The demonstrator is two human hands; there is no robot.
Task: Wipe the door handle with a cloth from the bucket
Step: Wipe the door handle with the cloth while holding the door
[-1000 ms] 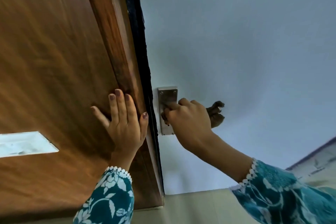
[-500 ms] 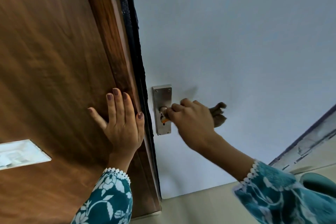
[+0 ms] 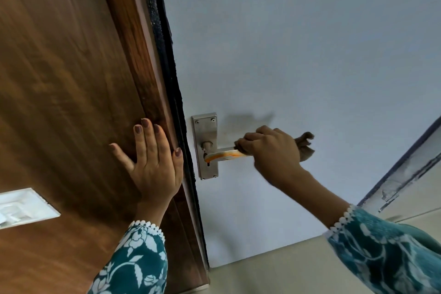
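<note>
A metal lever door handle (image 3: 224, 153) with orange smears juts from a steel backplate (image 3: 205, 131) on a pale blue door. My right hand (image 3: 272, 150) is closed around a brown cloth (image 3: 305, 145) and wraps the outer end of the lever; the cloth's tail sticks out past my knuckles to the right. My left hand (image 3: 152, 160) lies flat with fingers spread on the brown wooden door frame (image 3: 71, 79), just left of the black seal strip (image 3: 167, 55). The bucket is out of view.
A white switch plate (image 3: 21, 207) sits on the wood panel at lower left. The cream floor (image 3: 274, 270) runs along the bottom. A dark-edged wall corner (image 3: 405, 174) stands at the right, near my right sleeve.
My right hand has slid with the cloth from the backplate outward along the lever to the right, uncovering the inner part of the handle. The left hand stays pressed on the wood.
</note>
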